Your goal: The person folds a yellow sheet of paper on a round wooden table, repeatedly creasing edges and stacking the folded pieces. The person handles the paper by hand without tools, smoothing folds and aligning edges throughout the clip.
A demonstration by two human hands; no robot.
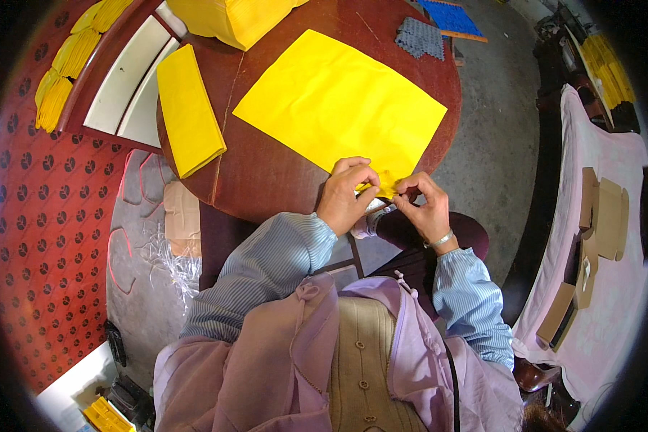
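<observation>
A large yellow sheet [345,101], of cloth or paper, lies spread over the round reddish-brown table [259,183], its near corner reaching the table's edge. At that corner the material is bunched up. My left hand [347,194] pinches the bunched part with thumb and fingers. Just to the right, my right hand [426,210] is closed in a pinch on the same corner. Whether anything small sits between the fingertips is hidden. A folded stack of yellow sheets [189,111] rests left of the spread one.
A bigger yellow pile [230,18] stands at the table's far side. Far right on the table is a grey bumpy mat [419,37]. Opened cardboard boxes [610,219] lie on a pink-covered seat [619,302]. Clear plastic strips [173,263] litter the floor at left.
</observation>
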